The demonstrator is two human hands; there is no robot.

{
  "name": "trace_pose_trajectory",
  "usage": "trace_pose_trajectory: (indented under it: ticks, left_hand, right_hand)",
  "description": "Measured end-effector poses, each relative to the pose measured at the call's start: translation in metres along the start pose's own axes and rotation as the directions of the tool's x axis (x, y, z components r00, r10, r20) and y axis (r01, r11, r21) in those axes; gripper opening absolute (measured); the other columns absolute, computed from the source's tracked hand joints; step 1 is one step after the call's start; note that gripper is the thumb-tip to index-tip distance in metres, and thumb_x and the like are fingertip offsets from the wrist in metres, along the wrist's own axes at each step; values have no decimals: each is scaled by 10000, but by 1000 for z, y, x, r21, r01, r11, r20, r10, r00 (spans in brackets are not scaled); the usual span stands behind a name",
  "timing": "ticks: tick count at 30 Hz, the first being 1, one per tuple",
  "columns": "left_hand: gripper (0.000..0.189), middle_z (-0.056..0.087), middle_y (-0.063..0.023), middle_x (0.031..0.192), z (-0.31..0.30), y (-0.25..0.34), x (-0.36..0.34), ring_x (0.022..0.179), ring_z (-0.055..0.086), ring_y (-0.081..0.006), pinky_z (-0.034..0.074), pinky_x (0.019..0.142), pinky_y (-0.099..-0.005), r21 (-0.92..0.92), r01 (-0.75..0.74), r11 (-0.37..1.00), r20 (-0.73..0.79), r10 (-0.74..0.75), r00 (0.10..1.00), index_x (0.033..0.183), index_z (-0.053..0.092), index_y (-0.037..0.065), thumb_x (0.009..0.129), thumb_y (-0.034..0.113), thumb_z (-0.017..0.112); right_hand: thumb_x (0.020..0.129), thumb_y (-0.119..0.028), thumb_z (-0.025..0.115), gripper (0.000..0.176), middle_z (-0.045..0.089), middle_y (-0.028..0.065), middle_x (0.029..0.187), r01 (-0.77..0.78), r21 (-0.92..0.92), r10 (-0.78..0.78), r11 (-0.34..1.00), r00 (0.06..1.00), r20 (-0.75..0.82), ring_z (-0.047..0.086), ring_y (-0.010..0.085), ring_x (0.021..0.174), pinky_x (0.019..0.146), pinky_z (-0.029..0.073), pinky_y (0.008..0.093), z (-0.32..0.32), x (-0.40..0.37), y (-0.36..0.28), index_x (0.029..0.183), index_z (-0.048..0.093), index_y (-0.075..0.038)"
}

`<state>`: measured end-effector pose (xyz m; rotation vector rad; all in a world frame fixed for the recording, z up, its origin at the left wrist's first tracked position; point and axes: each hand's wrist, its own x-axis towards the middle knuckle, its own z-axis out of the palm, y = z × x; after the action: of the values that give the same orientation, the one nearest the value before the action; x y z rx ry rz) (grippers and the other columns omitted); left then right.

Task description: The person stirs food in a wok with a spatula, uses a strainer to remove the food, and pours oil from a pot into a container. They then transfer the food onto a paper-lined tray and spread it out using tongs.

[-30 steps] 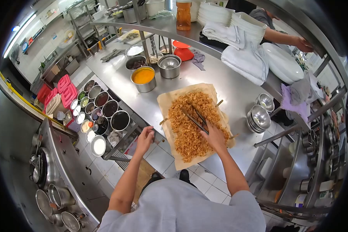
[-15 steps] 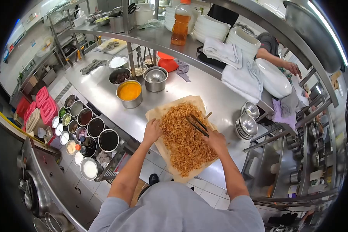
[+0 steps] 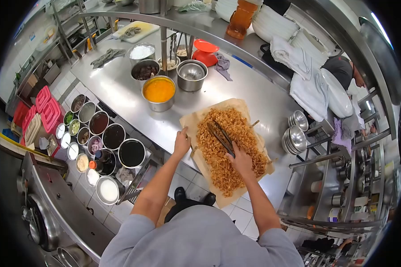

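Observation:
Crispy brown fried bits (image 3: 223,164) lie spread over a sheet of brown paper (image 3: 190,117) on the steel counter (image 3: 116,89). My right hand (image 3: 240,159) grips dark tongs (image 3: 221,137), whose tips rest on the bits near the upper middle of the pile. At the paper's left edge is my left hand (image 3: 182,141), its fingers closed near the margin; whether they pinch the paper is too small to make out.
Beyond the paper stand a pot of orange liquid (image 3: 158,92) and an empty steel pot (image 3: 192,74). Small steel bowls (image 3: 294,139) are stacked at right. Sauce containers (image 3: 131,153) stand lower left. Overhead runs a shelf with towels (image 3: 305,93). Another person's arm (image 3: 358,78) shows upper right.
The camera view has shifted. My left hand has moved slightly off the pile onto the paper's edge. The tongs lie at a different spot in the bits, with my right hand farther in over them.

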<state>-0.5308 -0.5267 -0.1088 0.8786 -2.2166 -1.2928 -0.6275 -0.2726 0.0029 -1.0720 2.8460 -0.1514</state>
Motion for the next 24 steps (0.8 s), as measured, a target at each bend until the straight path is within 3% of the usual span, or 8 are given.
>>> trace_pose_trajectory:
  ticks: [7,11,13,16,18,21,22,24]
  left_hand:
    - [511,512,-206,929,18,-21,7,825,551,-342,461,779,-394,-124,64,990,49,-58,997,1271,475,57,768,22,555]
    - [473,518,-155,925,-6,2,0,714,577,-255,510,623,-361,-188,223,957,189,-188,964,1287,463,72,820,60,538]
    - [397,516,-122,938,-26,5,-16,687,575,-190,507,558,-311,-595,340,729,110,-345,932,1256,491,80,859,90,514]
    - [325,550,-47,853,-85,1,-68,708,567,-155,495,581,-299,-751,433,499,262,-377,888,1189,534,92,886,208,547]
    - [331,597,-21,855,-119,-8,-129,712,569,-147,491,573,-289,-770,554,316,424,-395,815,1120,577,118,893,358,558]
    - [403,612,-67,824,-150,-118,-244,726,605,-178,506,595,-327,-641,766,-59,764,-150,628,1139,567,141,932,463,441]
    - [383,637,-82,889,-146,-242,-320,795,629,-191,513,614,-357,-424,905,37,797,-460,392,1118,580,119,927,430,461]
    - [371,636,-86,893,-170,-250,-394,792,624,-189,512,614,-355,-377,916,139,746,-540,389,1104,583,115,915,415,473]
  right_hand:
    - [822,-424,599,636,573,173,929,3,17,-2,1000,999,-33,620,325,657,550,512,419,6,-49,1,1368,400,-166]
    - [795,-433,628,660,566,156,897,-14,52,20,999,991,-129,609,299,642,528,500,402,1,-93,31,1365,408,-184]
    - [785,-433,635,668,567,152,904,-79,10,80,997,989,-127,608,285,632,530,501,387,-2,-100,45,1366,408,-196]
    - [787,-427,630,658,579,139,874,-127,28,129,992,989,-73,609,288,643,539,505,382,-9,-104,63,1363,411,-197]
    - [790,-422,628,650,583,142,875,-132,95,141,987,985,-97,612,294,653,545,506,385,-23,-112,67,1360,414,-192]
    - [798,-414,621,637,588,151,889,-139,155,162,978,976,-144,620,307,677,562,510,392,-22,-97,75,1356,415,-186]
    - [802,-412,616,631,589,157,902,-134,156,161,979,971,-175,624,314,691,574,513,395,-21,-86,75,1355,414,-184]
    - [811,-414,603,620,594,153,935,-179,145,196,973,975,-106,621,316,750,623,507,403,-21,-52,67,1355,414,-183]
